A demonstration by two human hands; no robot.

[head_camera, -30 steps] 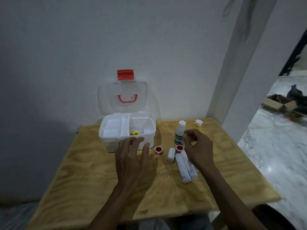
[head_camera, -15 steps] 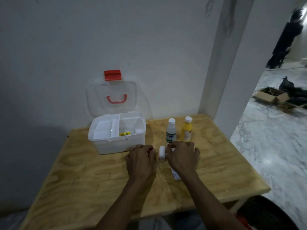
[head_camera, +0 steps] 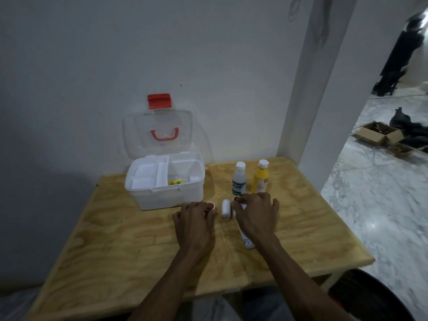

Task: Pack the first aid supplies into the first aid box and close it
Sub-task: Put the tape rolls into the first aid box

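Your white plastic box (head_camera: pixel 165 185) sits open at 11 o'clock on the plywood bench (head_camera: pixel 115 239), clear lid (head_camera: pixel 158 135) upright; its tray holds one small yellow item (head_camera: pixel 175 182). Two capped bottles, white (head_camera: pixel 238 179) and yellow (head_camera: pixel 260 180), stand at 1 o'clock. Your left hand (head_camera: pixel 193 222) curls over a red-centred tape roll (head_camera: pixel 210 206); your right hand (head_camera: pixel 254 215) covers another roll (head_camera: pixel 236 199) and the long wrapped bandages (head_camera: pixel 247 242). Whether either grip has closed, you cannot tell. A short bandage roll (head_camera: pixel 226 209) lies between them. Bare bench spreads toward 7 o'clock.
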